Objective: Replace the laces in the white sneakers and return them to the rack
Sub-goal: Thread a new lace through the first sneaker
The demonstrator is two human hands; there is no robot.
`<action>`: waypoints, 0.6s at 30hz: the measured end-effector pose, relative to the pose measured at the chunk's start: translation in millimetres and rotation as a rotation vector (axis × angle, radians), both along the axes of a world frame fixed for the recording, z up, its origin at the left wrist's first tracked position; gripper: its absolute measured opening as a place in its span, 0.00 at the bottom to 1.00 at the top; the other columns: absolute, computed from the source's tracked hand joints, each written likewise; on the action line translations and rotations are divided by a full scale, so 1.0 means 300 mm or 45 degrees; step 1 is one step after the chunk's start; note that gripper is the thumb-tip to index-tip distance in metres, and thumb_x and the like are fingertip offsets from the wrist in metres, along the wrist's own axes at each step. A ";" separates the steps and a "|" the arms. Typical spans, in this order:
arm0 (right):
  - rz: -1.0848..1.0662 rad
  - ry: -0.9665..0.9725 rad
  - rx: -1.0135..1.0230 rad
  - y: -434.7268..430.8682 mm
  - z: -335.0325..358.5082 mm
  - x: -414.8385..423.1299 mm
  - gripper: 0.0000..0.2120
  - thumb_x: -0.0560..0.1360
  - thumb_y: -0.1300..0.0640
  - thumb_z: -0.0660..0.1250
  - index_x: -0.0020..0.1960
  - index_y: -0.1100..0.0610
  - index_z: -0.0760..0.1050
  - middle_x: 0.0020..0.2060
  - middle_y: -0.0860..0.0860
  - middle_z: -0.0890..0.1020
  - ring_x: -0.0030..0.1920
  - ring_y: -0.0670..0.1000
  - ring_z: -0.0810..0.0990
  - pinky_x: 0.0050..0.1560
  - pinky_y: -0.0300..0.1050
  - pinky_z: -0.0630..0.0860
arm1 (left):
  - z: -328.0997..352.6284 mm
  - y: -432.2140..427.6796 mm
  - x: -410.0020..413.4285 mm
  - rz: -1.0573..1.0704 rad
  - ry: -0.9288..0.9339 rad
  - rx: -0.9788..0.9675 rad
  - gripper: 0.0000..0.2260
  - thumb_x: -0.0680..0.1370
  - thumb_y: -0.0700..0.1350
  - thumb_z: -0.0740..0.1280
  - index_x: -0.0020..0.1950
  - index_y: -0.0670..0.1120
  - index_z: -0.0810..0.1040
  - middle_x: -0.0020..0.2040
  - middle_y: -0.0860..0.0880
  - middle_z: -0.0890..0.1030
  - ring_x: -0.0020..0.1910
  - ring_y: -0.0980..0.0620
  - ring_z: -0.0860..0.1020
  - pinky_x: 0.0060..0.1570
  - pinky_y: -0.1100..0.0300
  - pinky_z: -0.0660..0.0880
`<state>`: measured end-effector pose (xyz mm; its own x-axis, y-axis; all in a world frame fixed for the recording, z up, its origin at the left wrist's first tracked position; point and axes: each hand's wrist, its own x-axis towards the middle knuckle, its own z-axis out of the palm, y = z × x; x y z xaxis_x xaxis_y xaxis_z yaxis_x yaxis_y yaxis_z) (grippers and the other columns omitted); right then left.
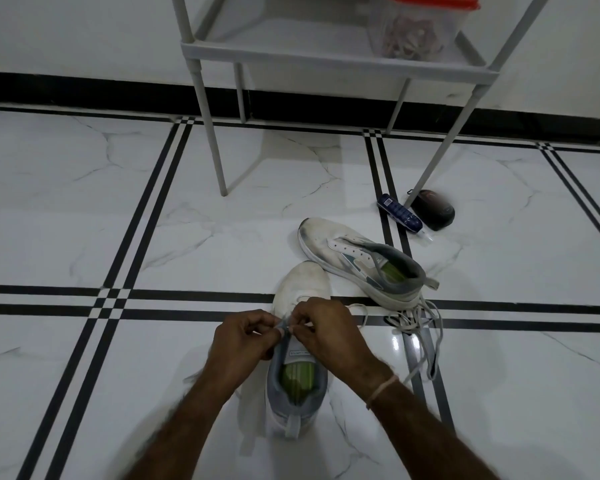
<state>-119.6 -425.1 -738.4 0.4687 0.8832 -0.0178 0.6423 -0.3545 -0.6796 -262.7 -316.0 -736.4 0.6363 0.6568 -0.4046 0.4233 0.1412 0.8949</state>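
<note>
Sneakers: both on the floor [84, 202], in front of the rack [326, 53], neither on it.

Near sneaker [305, 282]: upright, heel toward the person, toe pointing away, green insole visible. Both hands are together over its tongue.

Left hand [243, 344]: fingers curled, pinching a thin grey lace [283, 323] at the top of the tongue.

Right hand [326, 334]: fingers curled, fingertips meeting the left hand's on the same lace. A pale band sits on this wrist. Motion blur hides the exact finger placement.

Far sneaker [347, 251]: just beyond and right of the near one, tilted, toe pointing away and left. Its eyelets show no lace.

Loose laces [420, 327]: grey-white tangle on the floor, right of the right hand, at the far sneaker's heel.

Rack shelf: a clear tub [416, 29] with an orange lid stands at its right end; contents unclear.

At the rack's front right leg: a dark blue tube [399, 213] lying flat and, beside it, a black rounded object [433, 209].
</note>
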 end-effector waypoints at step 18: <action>-0.294 0.524 0.134 -0.042 -0.024 -0.036 0.10 0.71 0.61 0.77 0.43 0.48 0.80 0.40 0.43 0.85 0.44 0.43 0.83 0.47 0.36 0.78 | -0.013 -0.019 0.032 0.041 0.095 0.039 0.06 0.81 0.41 0.67 0.46 0.40 0.81 0.41 0.41 0.83 0.40 0.45 0.83 0.38 0.55 0.83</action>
<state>-130.3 -437.7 -745.6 0.6255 0.7639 -0.1587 0.2254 -0.3716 -0.9006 -253.1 -321.7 -740.4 0.5837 0.6892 -0.4293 0.4847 0.1284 0.8652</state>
